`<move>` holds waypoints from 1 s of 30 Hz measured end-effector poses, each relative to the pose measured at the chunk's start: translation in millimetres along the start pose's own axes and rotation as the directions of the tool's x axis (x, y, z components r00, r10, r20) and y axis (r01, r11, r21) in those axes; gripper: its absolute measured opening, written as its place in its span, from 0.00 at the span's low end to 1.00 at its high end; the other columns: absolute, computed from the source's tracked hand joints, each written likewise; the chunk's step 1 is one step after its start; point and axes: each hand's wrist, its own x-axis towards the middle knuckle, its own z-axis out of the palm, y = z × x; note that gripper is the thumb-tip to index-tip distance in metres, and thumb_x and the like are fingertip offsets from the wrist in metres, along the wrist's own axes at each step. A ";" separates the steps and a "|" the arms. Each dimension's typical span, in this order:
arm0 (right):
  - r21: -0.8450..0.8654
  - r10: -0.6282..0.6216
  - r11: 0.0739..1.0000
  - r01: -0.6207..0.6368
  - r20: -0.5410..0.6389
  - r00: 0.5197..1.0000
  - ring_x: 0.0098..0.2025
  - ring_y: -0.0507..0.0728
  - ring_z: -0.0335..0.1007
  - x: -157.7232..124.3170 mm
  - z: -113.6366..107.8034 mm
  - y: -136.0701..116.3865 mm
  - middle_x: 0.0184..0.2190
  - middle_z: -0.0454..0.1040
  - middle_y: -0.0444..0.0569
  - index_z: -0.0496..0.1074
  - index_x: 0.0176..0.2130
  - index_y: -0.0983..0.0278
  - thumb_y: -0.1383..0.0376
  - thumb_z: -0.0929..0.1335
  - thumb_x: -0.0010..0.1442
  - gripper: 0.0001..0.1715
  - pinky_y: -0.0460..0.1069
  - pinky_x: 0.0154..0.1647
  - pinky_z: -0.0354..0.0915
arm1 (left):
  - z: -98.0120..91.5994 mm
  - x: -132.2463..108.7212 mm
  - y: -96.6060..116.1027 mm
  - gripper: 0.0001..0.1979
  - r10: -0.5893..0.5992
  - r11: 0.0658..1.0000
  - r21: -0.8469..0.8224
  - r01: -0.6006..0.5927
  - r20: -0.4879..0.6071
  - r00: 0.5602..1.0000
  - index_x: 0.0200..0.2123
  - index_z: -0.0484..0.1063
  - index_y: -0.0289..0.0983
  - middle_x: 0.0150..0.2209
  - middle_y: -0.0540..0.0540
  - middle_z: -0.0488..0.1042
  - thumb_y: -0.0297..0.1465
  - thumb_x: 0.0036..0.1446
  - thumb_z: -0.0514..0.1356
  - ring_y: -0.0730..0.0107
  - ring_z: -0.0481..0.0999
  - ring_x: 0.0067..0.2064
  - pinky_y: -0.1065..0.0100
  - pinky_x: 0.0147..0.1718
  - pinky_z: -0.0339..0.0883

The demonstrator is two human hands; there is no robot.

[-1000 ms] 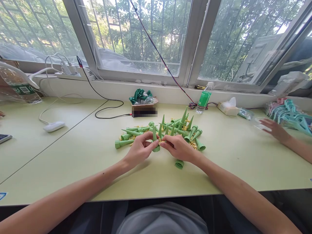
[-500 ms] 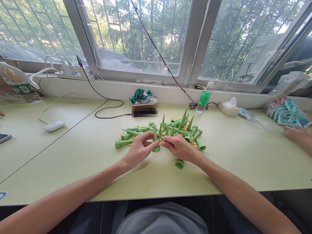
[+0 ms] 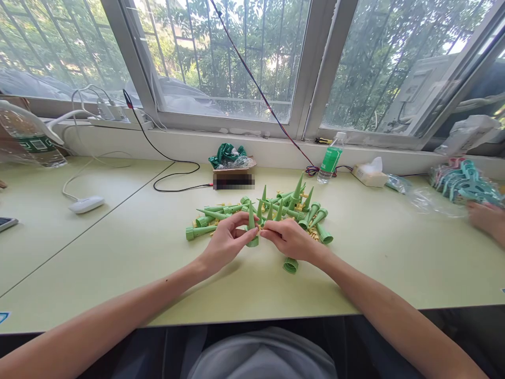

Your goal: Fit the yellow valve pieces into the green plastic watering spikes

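only illegible white print (image 3: 332, 155) on the green bottle label (image 3: 330, 162)

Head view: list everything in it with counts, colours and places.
green spikes: many, green, centre
yellow pieces: several, yellow, among spikes
box: one, brown, behind spikes
bottles: two, clear, window side and far left
tissue box: one, pale, behind right
hangers: several, teal and pink, far right
power strip: one, white, left ledge
white device: one, white, left
flat device: one, grey, left edge
cables: several, black, white, reddish, back
windows: several, grey-framed, back
tabletops: two, pale green, foreground
other person's hand: one, right edge
left hand: one, on upright spike
right hand: one, pinching yellow piece
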 end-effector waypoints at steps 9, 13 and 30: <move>-0.011 -0.001 1.000 0.001 0.013 1.000 0.22 0.49 0.45 0.9 -1.0 -1.8 0.19 0.52 0.38 0.59 0.25 0.62 0.59 0.61 0.70 0.22 0.46 0.26 0.47 | -0.9 1.3 -3.4 0.11 0.062 0.996 0.058 -0.063 0.012 0.998 0.42 0.71 0.37 0.30 0.50 0.69 0.37 0.60 0.63 0.81 0.56 0.22 0.73 0.18 0.49; -0.010 0.006 1.000 -0.006 0.022 1.000 0.22 0.49 0.46 0.9 -1.0 -2.4 0.19 0.54 0.38 0.59 0.25 0.62 0.59 0.61 0.71 0.23 0.46 0.26 0.48 | -1.4 0.5 -4.6 0.11 0.082 0.992 0.094 -0.084 0.023 0.996 0.42 0.70 0.37 0.25 0.53 0.62 0.38 0.61 0.62 0.80 0.53 0.21 0.72 0.18 0.47; 0.079 -0.010 0.997 0.017 -0.083 0.997 0.24 0.50 0.58 0.2 -0.2 -6.5 0.22 0.65 0.40 0.68 0.33 0.63 0.56 0.67 0.68 0.15 0.45 0.29 0.56 | 5.8 -4.2 -6.1 0.16 0.159 0.894 0.413 -0.172 0.064 0.985 0.51 0.62 0.40 0.31 0.52 0.75 0.34 0.62 0.58 0.80 0.58 0.20 0.74 0.20 0.53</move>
